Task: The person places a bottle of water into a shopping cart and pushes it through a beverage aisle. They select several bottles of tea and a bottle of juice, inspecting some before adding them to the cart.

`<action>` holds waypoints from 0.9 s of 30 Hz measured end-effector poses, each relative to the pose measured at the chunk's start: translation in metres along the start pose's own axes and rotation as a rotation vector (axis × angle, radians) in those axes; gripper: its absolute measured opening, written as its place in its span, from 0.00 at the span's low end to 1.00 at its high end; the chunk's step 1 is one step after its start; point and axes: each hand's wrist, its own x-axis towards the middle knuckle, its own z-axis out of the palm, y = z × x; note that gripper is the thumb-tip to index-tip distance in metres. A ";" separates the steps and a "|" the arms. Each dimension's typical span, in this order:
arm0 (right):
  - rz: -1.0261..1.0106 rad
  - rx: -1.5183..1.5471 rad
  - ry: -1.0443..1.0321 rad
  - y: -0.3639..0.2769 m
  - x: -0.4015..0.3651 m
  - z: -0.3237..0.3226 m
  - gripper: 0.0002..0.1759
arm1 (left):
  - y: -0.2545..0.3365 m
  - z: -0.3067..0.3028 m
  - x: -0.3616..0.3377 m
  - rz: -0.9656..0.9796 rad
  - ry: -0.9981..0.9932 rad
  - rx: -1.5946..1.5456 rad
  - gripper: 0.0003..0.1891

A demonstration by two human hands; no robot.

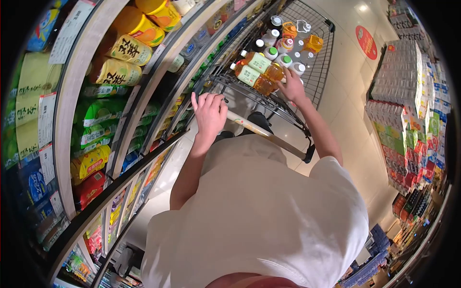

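My left hand (pixel 210 114) lies with its fingers curled over the left end of the shopping cart's handle (pixel 261 130). Inside the cart (pixel 326 57), my right hand (pixel 292 88) has its fingers on the base end of an amber drink bottle (pixel 274 71) with a pale green label. A second, similar bottle (pixel 250 77) lies beside it, nearer to me. Beyond them stand several bottles with white, green and dark caps, among them a green-capped bottle (pixel 285 59). Two orange bottles (pixel 313 44) are farther back. My right fingertips are partly hidden.
Shelves (pixel 126 108) of drinks run close along the left, with yellow cans (pixel 129 49) and green bottles on them. Stacked cartons (pixel 403 86) stand across the aisle on the right. A red round sticker (pixel 366 42) marks the tiled floor beside the cart.
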 end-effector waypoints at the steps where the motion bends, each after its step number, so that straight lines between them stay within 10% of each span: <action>1: 0.030 -0.014 0.016 0.005 -0.013 -0.001 0.48 | -0.001 -0.001 0.002 -0.009 0.021 0.005 0.08; 18: 0.355 0.547 -0.187 -0.019 -0.133 -0.021 0.35 | -0.018 0.002 -0.014 -0.022 0.114 -0.118 0.07; 27: 0.369 0.346 -0.160 -0.024 -0.139 -0.033 0.34 | -0.010 0.011 -0.014 0.002 0.239 -0.158 0.06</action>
